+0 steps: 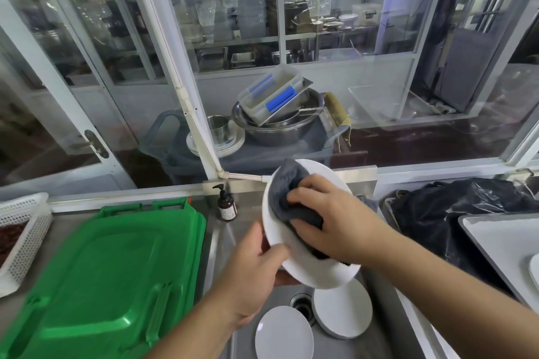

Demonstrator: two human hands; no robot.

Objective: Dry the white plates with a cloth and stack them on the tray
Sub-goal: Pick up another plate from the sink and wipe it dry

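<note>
Over the steel sink [379, 326] I hold a white plate [329, 271] tilted on edge. My left hand [253, 277] grips its lower left rim, thumb on the face. My right hand [329, 218] presses a grey cloth [287, 189] against the plate's face, fingers curled round the cloth. Two more white plates lie in the sink, one [284, 332] at the front and one [344, 309] beside the drain. A grey tray [478, 230] sits at the right with the edge of a white plate [534, 271] on it.
A green plastic lid [110, 271] covers the counter to the left, with a white perforated basket [23, 230] beyond it. A brown pump bottle [227, 204] stands behind the sink. A black plastic bag [455, 207] lies behind the tray. Glass panes close off the back.
</note>
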